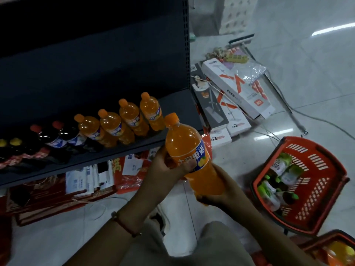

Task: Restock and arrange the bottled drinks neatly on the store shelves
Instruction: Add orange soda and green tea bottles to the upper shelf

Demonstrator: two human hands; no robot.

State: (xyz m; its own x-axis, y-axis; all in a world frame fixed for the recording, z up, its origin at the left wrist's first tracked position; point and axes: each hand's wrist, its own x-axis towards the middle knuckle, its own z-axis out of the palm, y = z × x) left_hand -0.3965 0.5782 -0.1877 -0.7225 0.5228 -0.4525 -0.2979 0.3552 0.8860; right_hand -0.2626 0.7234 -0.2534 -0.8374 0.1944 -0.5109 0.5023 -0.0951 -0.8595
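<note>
I hold an orange soda bottle (184, 144) with a blue label in both hands, just in front of the dark shelf (172, 104). My left hand (165, 167) grips its middle over the label. My right hand (222, 192) cups its base. The bottle tilts with its orange cap toward the shelf edge. On the shelf stands a row of several orange soda bottles (123, 121), then dark cola bottles with red caps (55, 135), then dark bottles with yellow caps (9, 148) at the far left.
A red basket (322, 169) with green-capped bottles sits on the floor at right; a second basket (336, 248) shows at the bottom right corner. White boxes (236, 89) and cables lie beyond the shelf end. Red packets and papers (86, 179) lie under the shelf.
</note>
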